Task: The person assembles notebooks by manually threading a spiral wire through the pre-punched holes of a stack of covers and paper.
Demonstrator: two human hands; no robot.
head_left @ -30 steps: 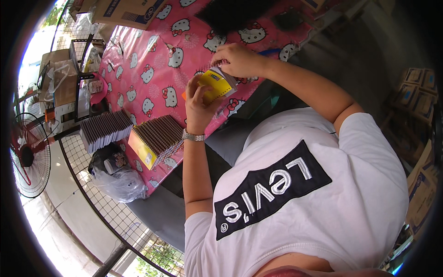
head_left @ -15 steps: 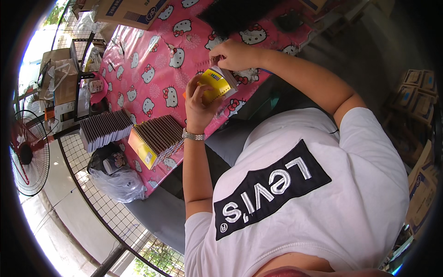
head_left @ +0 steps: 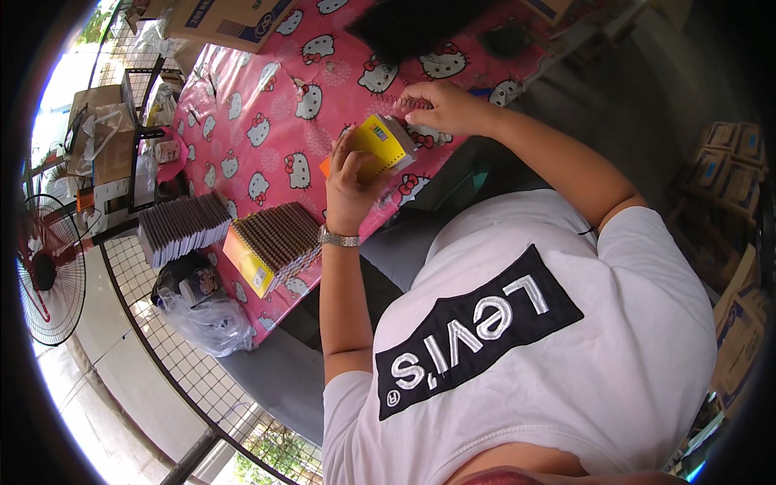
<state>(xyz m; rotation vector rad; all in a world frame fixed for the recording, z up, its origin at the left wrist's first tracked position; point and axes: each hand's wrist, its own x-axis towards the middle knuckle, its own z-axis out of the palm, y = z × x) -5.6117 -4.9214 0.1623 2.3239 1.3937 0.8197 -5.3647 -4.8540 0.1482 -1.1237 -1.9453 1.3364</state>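
A small yellow-covered notebook point(head_left: 390, 145) with a row of punched holes along one edge is gripped in my left hand point(head_left: 352, 184), fingers wrapped over its cover. Just beyond its far edge, my right hand point(head_left: 449, 109) pinches a thin dark spiral binding coil point(head_left: 415, 103) between thumb and fingers. The coil lies apart from the punched holes. Left of my left wrist stands a stack of coil-bound notebooks point(head_left: 275, 242) with a yellow cover showing at its front. Another stack of bound notebooks point(head_left: 184, 226) is farther left.
A pink patterned cloth point(head_left: 234, 153) covers the table. At the far side are a cardboard box point(head_left: 222, 23) and a pile of black coils point(head_left: 412, 28). A plastic bag point(head_left: 206, 319) hangs at the left corner, near a fan point(head_left: 50, 271). Boxes point(head_left: 731, 158) stand at far right.
My right hand has moved right and slightly nearer, away from the far corner of the notebook, with the coil in its fingers. My left hand and the notebook stay nearly in place.
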